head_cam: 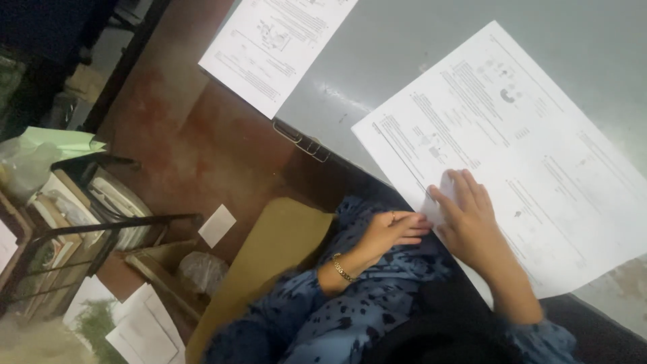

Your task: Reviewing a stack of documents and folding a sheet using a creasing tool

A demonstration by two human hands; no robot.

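A large white printed sheet (526, 155) lies on the grey table (404, 47). My right hand (472, 222) rests on the sheet's near edge. Its thumb and fingers close around a small white piece (445, 184), which is too blurred to tell what it is. My left hand (389, 232), with a gold bracelet on the wrist and a ring, lies just beside the right hand. Its fingers are curled and pinch the near edge of the sheet. Both arms wear blue patterned sleeves (337, 303).
A second printed sheet (269, 47) hangs over the table's far corner. A metal handle (302, 138) sits on the table's side. A tan flat board (269, 259), a small white slip (217, 225), loose papers (138, 327) and a dark rack of books (81, 216) stand on the reddish floor.
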